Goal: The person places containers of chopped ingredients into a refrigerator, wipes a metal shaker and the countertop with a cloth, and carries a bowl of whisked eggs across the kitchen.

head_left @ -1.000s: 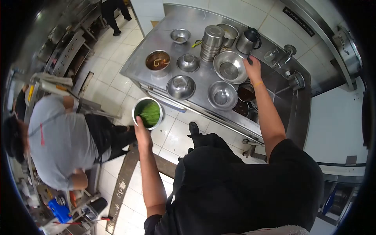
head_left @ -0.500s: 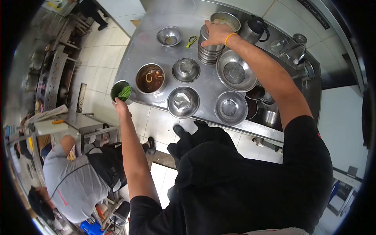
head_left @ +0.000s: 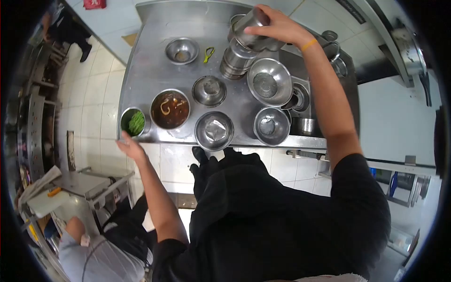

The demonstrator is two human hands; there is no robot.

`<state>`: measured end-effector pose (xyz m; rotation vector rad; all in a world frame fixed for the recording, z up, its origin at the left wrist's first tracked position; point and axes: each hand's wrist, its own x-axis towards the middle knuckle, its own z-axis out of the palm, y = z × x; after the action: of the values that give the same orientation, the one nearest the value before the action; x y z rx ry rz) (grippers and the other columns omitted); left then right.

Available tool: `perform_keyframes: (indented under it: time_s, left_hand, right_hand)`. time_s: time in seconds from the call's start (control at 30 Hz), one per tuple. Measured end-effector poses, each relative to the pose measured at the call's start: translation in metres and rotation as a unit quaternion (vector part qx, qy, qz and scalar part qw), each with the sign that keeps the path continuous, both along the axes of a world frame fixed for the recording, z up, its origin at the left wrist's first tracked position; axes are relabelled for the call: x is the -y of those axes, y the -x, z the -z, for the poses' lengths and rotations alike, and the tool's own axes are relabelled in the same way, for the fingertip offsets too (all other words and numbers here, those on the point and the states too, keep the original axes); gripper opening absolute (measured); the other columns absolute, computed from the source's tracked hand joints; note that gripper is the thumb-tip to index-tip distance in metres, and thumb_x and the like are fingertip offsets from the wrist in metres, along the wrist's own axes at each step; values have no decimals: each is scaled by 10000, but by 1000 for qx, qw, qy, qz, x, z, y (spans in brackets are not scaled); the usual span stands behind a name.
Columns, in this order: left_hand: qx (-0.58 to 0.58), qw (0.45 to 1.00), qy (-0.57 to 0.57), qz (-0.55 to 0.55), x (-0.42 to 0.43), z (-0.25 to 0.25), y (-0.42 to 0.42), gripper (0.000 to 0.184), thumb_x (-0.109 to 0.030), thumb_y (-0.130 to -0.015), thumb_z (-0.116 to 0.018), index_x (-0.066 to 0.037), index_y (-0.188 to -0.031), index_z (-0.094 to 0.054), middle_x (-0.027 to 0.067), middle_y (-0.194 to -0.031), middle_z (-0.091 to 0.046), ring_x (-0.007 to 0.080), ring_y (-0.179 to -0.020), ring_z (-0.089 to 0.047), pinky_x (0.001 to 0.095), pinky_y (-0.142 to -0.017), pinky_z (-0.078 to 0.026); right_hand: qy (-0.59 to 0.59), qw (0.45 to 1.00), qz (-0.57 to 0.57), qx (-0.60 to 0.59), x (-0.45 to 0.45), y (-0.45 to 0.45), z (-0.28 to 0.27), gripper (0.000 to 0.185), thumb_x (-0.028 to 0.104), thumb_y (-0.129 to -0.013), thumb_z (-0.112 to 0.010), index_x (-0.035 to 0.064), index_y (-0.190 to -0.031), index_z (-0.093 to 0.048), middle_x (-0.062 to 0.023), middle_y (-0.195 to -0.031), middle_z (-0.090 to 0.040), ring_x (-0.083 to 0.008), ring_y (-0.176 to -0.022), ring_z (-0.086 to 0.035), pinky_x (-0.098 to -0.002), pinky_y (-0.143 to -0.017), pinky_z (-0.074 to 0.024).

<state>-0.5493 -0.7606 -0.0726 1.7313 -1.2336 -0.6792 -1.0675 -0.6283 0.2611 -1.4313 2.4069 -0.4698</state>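
My right hand [head_left: 284,27] grips a steel canister [head_left: 254,23] from its far side. It tilts above a stack of similar steel canisters [head_left: 238,58] near the back of the table. My left hand [head_left: 132,149] is open at the table's front left corner, fingers apart. Just beyond its fingertips stands a steel container of chopped green vegetables [head_left: 136,123]. Right of that is a steel pot of dark red-brown sauce with pale pieces [head_left: 170,109].
Steel bowls [head_left: 214,130] stand along the front of the steel table [head_left: 152,51]. A larger bowl [head_left: 269,81] sits beside the stack. Green-handled scissors or a peeler [head_left: 209,54] lie near a small bowl [head_left: 182,50]. A co-worker in grey [head_left: 101,261] is at lower left.
My right hand has raised a canister from the stack and tilted it. My left hand has let go of the vegetable container, which now rests on the table corner. The view has shifted.
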Motion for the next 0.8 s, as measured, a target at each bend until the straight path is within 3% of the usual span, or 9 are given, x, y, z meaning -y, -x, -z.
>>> perform_keyframes:
  time_s: [0.1,0.17,0.23,0.33,0.47,0.57,0.6,0.73,0.8]
  left_hand:
    - [6,999,39,-8,-17,-12,-17,842,-537,-1029,-521,102,-1534,-307,299,-1599,-305,405,-1481,-315,461,-1237,-227]
    - [-17,999,46,-10,-36,-24,-18,805,-506,-1046,-506,101,-1535,-304,303,-1594,-308,399,-1475,-322,469,-1230,-239]
    - [-57,998,38,-11,-47,-26,-21,789,-496,-1054,-492,95,-1539,-299,304,-1591,-310,392,-1469,-332,468,-1222,-256]
    - [-84,996,18,4,-48,-23,-29,795,-507,-1058,-471,86,-1551,-276,291,-1606,-292,384,-1464,-341,467,-1212,-275]
    - [-114,993,-39,-13,-42,-34,-41,814,-520,-1045,-484,97,-1540,-290,286,-1600,-311,376,-1453,-365,450,-1204,-287]
    - [-131,985,-103,35,-35,18,-91,792,-523,-1039,-492,85,-1523,-341,272,-1569,-378,362,-1434,-395,436,-1193,-306]
    - [-39,981,-183,48,-38,34,-109,743,-513,-1037,-496,70,-1491,-411,237,-1531,-452,347,-1413,-421,429,-1180,-321]
    - [-68,877,-433,194,-82,89,-153,686,-482,-1023,-498,46,-1460,-474,205,-1514,-486,345,-1396,-434,490,-1158,-328]
    - [45,833,-528,161,-112,102,-147,701,-522,-997,-515,32,-1426,-509,225,-1481,-505,381,-1352,-454,549,-1134,-337]
  right_hand:
    - [173,947,128,237,-60,29,3,980,721,-797,-712,66,-1484,-466,-162,-1425,-563,-313,-1247,-600,-485,-994,-521]
    - [223,794,110,555,-102,42,9,686,639,-962,-570,90,-1374,-585,-101,-1289,-674,-301,-1195,-635,-507,-955,-539]
    - [261,680,77,681,-142,46,16,637,602,-992,-538,107,-1391,-584,-105,-1317,-671,-281,-1213,-634,-493,-1046,-492]
    - [360,656,101,656,-185,58,33,634,583,-996,-541,98,-1403,-573,-136,-1337,-655,-291,-1222,-631,-540,-1067,-472]
    - [427,717,34,550,-246,50,16,757,516,-906,-710,72,-1477,-490,-131,-1435,-583,-308,-1296,-573,-490,-1100,-443]
    - [77,914,327,227,-299,77,60,910,571,-849,-743,28,-1508,-428,-181,-1448,-559,-338,-1324,-550,-474,-1080,-475]
    - [32,922,340,180,-322,83,78,930,570,-831,-760,40,-1515,-422,-179,-1435,-561,-324,-1312,-551,-454,-1062,-478]
    - [-153,917,367,-31,-406,125,125,1018,569,-758,-828,85,-1544,-398,-174,-1385,-568,-265,-1262,-555,-375,-994,-492]
    - [6,923,368,114,-381,94,49,908,518,-833,-786,82,-1536,-411,-145,-1339,-589,-216,-1203,-566,-362,-991,-481]
